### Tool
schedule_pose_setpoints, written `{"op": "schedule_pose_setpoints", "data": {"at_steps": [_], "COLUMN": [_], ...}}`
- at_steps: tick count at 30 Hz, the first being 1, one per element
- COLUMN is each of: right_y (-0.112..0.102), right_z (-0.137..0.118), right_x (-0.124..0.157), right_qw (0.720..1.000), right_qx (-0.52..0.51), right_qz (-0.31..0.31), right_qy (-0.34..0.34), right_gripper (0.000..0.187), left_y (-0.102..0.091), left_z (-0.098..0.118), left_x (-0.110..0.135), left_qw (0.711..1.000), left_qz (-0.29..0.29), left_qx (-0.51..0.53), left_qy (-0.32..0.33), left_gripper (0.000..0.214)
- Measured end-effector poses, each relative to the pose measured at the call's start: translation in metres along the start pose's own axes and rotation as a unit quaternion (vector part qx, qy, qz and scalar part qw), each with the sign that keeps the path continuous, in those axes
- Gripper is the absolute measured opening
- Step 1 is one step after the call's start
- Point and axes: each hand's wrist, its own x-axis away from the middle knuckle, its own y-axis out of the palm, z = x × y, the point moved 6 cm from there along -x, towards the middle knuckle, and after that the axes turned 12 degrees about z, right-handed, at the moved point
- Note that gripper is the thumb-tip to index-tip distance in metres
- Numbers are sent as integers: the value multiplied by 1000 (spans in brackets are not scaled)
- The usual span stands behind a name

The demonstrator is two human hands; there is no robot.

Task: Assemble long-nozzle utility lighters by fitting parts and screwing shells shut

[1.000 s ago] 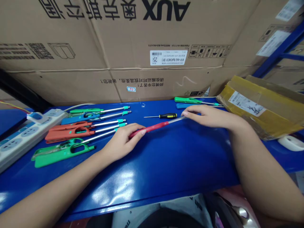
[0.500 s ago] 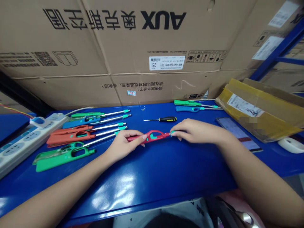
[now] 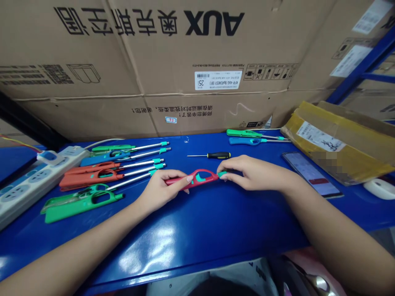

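A red long-necked lighter [image 3: 200,178] with a green trigger lies across the middle of the blue table [image 3: 197,230]. My left hand [image 3: 160,187] is closed round its left end. My right hand [image 3: 247,172] pinches its right end, where a green part shows between the fingers. A small black-and-yellow screwdriver [image 3: 212,155] lies just behind the lighter.
Several green, blue and orange lighters [image 3: 101,172] lie in a row at the left, next to a white power strip [image 3: 27,181]. Two more lighters [image 3: 249,137] lie at the back right. A phone [image 3: 308,170], a taped carton [image 3: 336,139] and large boxes [image 3: 173,61] stand behind.
The red lighter was turned so that its handle loop and green trigger now face up, and both hands drew closer together and nearer to me. The phone came into view.
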Motion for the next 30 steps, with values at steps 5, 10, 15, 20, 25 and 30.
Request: {"op": "schedule_pose_setpoints", "data": {"at_steps": [5,10,15,20,25,30], "right_y": [1,1,9,16,19,18], "right_z": [0,-5,-7,-4,-6,-7], "right_x": [0,1,-1,-4,-5,-5], "right_qw": [1000,999,997,997,998,997], "right_qx": [2,2,23,22,9,30], "right_qz": [3,24,29,24,16,37], "right_qy": [-8,-39,-66,-65,-67,-67], "right_gripper": [24,22,22,22,22,23], "left_y": [-2,-3,-3,-3,-3,-3], "left_z": [1,3,6,8,13,21], "left_x": [-1,1,3,4,8,10], "left_qw": [1000,1000,998,995,994,994], "left_qz": [7,15,14,10,20,26], "left_qx": [-14,-10,-36,-52,-51,-56], "left_qy": [14,8,54,87,99,92], "left_gripper": [41,40,39,38,34,32]}}
